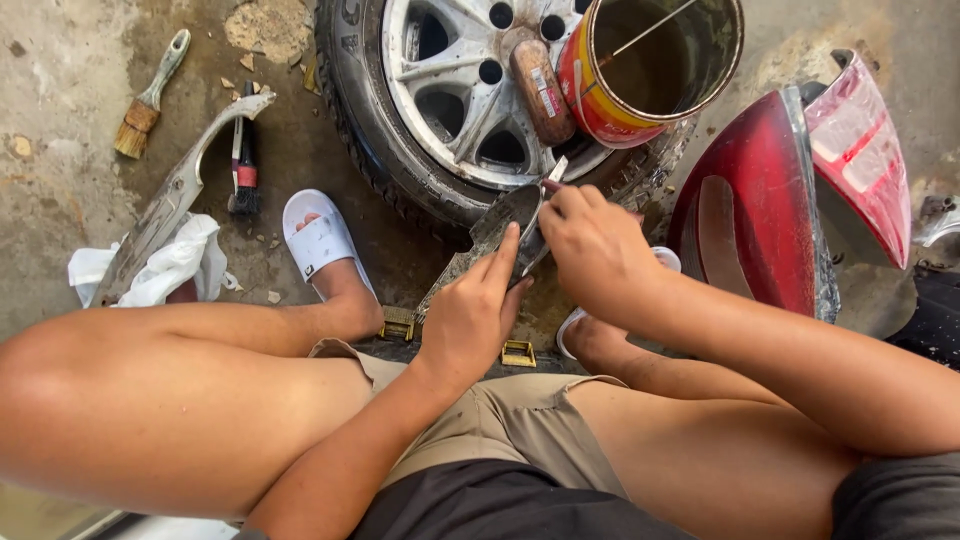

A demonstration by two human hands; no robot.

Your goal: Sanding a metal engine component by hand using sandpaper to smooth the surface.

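- The person sits low over a concrete floor [60, 120], knees apart, both hands working between them.
- Left hand [470, 315]: wrapped around the lower end of a long grey trim piece [505, 225], thumb laid along its face. The grip is closed on the piece.
- Right hand [595, 250]: fingers pinched tight on a small tool [556, 172] with a pale metal tip; the tip rests against the upper end of the trim piece. The tool's kind cannot be told.
- The trim piece lies tilted, its upper end just in front of a tyre with a silver alloy wheel [450, 90] that lies flat on the floor.
- An open red tin [650, 65] stands on the wheel, a thin rod across its mouth, beside a brown cylinder [540, 90].
- A red tail lamp [790, 190] stands to the person's right.
- To the left: 2 brushes, a pale one [150, 95] and a dark one [243, 170], a second grey trim part [175, 195] and a white rag [165, 265].
- White sandal [320, 240] on the left foot.
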